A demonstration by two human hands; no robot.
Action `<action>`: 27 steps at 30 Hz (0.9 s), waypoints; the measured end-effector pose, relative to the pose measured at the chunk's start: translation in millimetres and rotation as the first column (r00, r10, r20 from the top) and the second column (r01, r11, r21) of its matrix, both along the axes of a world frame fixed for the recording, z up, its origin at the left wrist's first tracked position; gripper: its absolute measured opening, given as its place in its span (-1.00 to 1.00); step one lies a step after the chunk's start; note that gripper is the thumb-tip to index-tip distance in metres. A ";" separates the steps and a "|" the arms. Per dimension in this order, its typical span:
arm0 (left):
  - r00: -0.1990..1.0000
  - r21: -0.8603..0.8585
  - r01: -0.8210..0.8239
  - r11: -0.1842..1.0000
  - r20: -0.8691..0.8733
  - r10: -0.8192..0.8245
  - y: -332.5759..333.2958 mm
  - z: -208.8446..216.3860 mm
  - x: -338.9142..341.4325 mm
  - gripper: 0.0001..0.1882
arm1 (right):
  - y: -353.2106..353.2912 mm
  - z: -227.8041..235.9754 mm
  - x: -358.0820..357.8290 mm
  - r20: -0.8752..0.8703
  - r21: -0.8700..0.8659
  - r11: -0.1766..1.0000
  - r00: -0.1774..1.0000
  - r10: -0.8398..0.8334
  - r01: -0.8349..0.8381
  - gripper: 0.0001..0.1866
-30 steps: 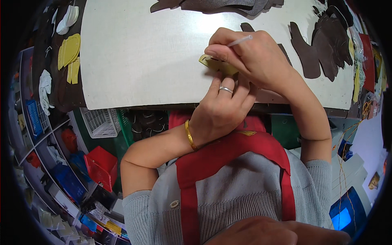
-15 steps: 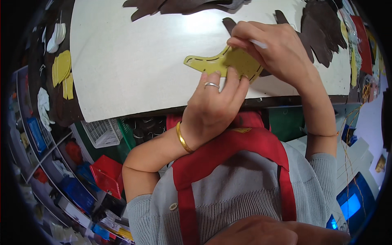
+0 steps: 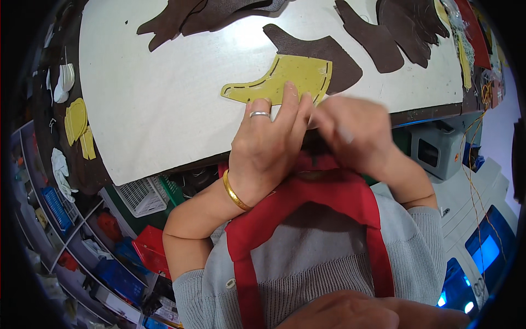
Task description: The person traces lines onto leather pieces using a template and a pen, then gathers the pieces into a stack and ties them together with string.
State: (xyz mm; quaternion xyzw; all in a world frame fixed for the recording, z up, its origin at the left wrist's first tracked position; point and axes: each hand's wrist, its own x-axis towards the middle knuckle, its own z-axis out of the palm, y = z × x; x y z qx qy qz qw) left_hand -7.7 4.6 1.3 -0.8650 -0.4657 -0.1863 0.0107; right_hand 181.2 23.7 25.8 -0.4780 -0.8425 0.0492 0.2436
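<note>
A yellow pattern template (image 3: 293,74), outlined with black dashes, lies over a dark brown leather piece (image 3: 345,68) on the white board. The leather sticks out past the template's upper and right edges. With fingers stretched out flat, my left hand (image 3: 266,129), wearing a ring and a gold bangle, presses on the template's lower part. My right hand (image 3: 356,129) is closed beside the template's lower right corner and smeared by motion. A whitish pen (image 3: 344,134) shows partly in its grip; the tip cannot be made out.
The white board (image 3: 159,109) covers the table before me. Brown leather pieces lie in a stack (image 3: 208,16) at the far edge, singly (image 3: 375,41) and in a pile (image 3: 413,30) at right. Yellow templates (image 3: 75,122) and a white glove (image 3: 62,172) rest along the left edge.
My right hand has swept with the pen from the template's upper edge down to its lower right corner. My left hand stays pressed on the template. The whole view has shifted somewhat.
</note>
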 end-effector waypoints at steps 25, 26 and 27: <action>0.993 0.183 0.115 0.976 -0.015 -0.114 8.0 -3.3 -10.4 -0.65 | 64.6 21.5 91.5 0.082 -0.027 0.908 0.907 -0.414 0.417 -0.66; 0.993 0.189 0.118 0.975 -0.023 -0.116 8.8 -2.7 -9.6 -0.65 | 68.5 18.6 79.9 0.002 0.178 0.895 0.909 -0.417 0.410 -0.66; 0.993 0.179 0.118 0.977 -0.015 -0.117 9.1 -2.5 -8.8 -0.68 | 64.6 14.9 58.2 -0.043 -0.076 0.927 0.928 -0.370 0.366 -0.64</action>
